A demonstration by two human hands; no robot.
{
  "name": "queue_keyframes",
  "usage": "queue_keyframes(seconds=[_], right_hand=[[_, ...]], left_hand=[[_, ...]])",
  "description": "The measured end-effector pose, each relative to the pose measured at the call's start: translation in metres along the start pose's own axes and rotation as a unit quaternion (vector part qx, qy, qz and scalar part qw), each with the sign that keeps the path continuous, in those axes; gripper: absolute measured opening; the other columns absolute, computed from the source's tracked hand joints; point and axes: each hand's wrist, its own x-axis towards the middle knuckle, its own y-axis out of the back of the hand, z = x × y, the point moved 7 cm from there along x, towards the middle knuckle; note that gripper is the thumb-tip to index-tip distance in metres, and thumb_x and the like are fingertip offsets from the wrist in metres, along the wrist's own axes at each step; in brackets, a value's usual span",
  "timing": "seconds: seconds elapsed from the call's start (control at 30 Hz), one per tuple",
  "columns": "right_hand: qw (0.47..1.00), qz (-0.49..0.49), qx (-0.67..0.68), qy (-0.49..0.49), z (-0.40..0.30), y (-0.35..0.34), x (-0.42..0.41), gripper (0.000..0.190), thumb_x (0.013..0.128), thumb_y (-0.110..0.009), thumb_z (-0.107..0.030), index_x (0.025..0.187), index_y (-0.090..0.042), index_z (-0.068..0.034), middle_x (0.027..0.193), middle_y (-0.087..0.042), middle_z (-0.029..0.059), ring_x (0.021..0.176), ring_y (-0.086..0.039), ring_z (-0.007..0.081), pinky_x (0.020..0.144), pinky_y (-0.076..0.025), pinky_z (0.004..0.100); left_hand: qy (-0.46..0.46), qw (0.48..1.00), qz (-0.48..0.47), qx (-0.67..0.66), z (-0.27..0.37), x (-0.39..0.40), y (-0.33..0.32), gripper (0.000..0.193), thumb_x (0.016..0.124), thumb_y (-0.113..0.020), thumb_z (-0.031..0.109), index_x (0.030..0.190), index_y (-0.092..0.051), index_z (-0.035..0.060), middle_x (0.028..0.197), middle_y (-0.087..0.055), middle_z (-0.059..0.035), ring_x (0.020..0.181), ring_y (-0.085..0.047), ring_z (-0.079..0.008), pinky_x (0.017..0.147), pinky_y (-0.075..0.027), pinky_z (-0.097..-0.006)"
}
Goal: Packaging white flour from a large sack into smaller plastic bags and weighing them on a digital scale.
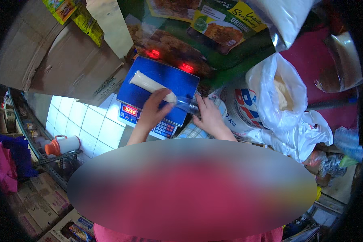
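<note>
A long, narrow clear plastic bag (147,83), packed with off-white powder, lies across the blue platform (181,81) of a digital weighing scale. My left hand (157,104) curls around the filled part near its lower right end. Beyond the powder, the bag's loose clear end (184,104) runs to my right hand (210,116), which grips it at the platform's right edge. Just right of that hand stands an open woven sack (245,104) with a white plastic liner (264,87). Pale powder (280,93) shows inside the liner.
A large cardboard box (78,60) stands left of the scale. Behind it is a green printed panel (230,63). A checked cloth (193,130) lies between scale and sack. A filled clear bag (286,21) is at upper right. An orange-and-white jug (63,145) is at left.
</note>
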Motion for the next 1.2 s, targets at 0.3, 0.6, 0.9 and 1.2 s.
queue_keyframes(seconds=[0.3, 0.6, 0.9, 1.2], right_hand=[[0.991, 0.097, 0.044, 0.086, -0.022, 0.034, -0.010, 0.076, 0.061, -0.074, -0.012, 0.127, -0.039, 0.000, 0.113, -0.046, 0.0198, 0.103, -0.047, 0.0365, 0.088, -0.041, 0.0404], [0.977, 0.017, 0.211, 0.019, -0.001, 0.025, -0.010, 0.062, 0.063, -0.074, -0.015, 0.118, -0.047, -0.003, 0.109, -0.051, 0.0162, 0.102, -0.049, 0.0349, 0.086, -0.042, 0.0392], [0.994, 0.038, -0.101, 0.029, 0.009, -0.003, 0.001, 0.043, 0.072, -0.065, -0.018, 0.113, -0.053, -0.009, 0.110, -0.054, 0.0088, 0.101, -0.050, 0.0274, 0.083, -0.039, 0.0427], [0.993, 0.067, -0.090, 0.025, 0.005, -0.018, 0.020, 0.042, 0.072, -0.065, -0.016, 0.111, -0.054, -0.007, 0.111, -0.054, 0.0099, 0.100, -0.050, 0.0291, 0.083, -0.039, 0.0415]], left_hand=[[0.081, 0.972, -0.100, -0.195, 0.012, 0.004, -0.027, 0.055, 0.072, -0.071, 0.013, 0.122, -0.049, 0.0045, 0.113, -0.054, -0.0068, 0.100, -0.052, -0.0152, 0.083, -0.044, -0.0288], [0.025, 0.976, -0.150, -0.157, 0.025, 0.017, -0.020, 0.048, 0.074, -0.068, 0.008, 0.119, -0.051, 0.0028, 0.120, -0.052, -0.0086, 0.108, -0.050, -0.0184, 0.092, -0.041, -0.0316], [-0.030, 0.986, 0.030, 0.164, -0.057, 0.020, 0.028, 0.045, 0.075, -0.066, 0.011, 0.118, -0.054, 0.0108, 0.128, -0.047, -0.0152, 0.121, -0.041, -0.0337, 0.101, -0.032, -0.0395], [0.011, 0.959, 0.003, 0.283, -0.066, 0.011, 0.007, 0.038, 0.077, -0.064, 0.022, 0.114, -0.058, 0.0172, 0.132, -0.044, -0.0064, 0.128, -0.030, -0.0304, 0.101, -0.024, -0.0471]])
